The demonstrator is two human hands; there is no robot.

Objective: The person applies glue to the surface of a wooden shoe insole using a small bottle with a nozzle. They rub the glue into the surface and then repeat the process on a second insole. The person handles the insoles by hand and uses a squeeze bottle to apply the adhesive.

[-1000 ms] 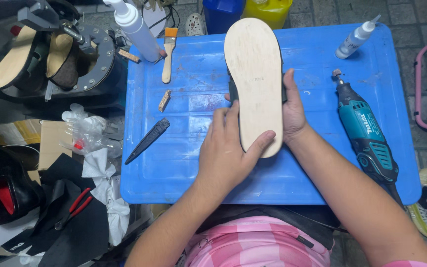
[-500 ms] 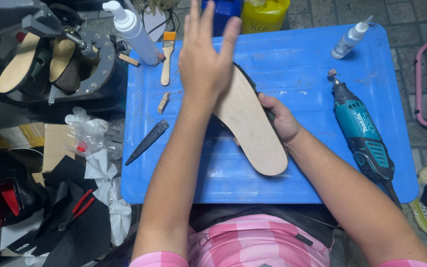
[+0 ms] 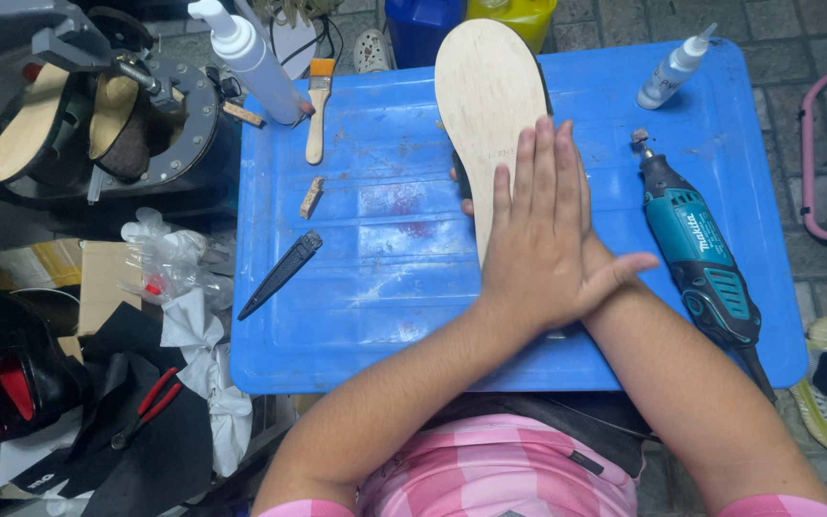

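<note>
A pale beige shoe insole (image 3: 490,105) with a dark layer under it lies lengthwise on a blue plastic work surface (image 3: 385,287), toe pointing away from me. My left hand (image 3: 538,249) presses flat on its near half, fingers straight and close together, and crosses over my right forearm. My right hand (image 3: 460,191) is mostly hidden beneath the insole and my left hand. Only its fingertips show, curled around the insole's left edge.
A teal rotary tool (image 3: 701,258) lies right of the insole, with a small glue bottle (image 3: 672,67) beyond it. To the left lie a brush (image 3: 316,105), a white squeeze bottle (image 3: 251,57), a small wood chip (image 3: 311,196) and a black blade (image 3: 279,273). Shoe lasts (image 3: 98,115) and red-handled pliers (image 3: 145,407) sit off the surface.
My left hand, raised with spread fingers half a second ago, has come down flat on the insole. The insole has swung from tilted back to pointing straight away.
</note>
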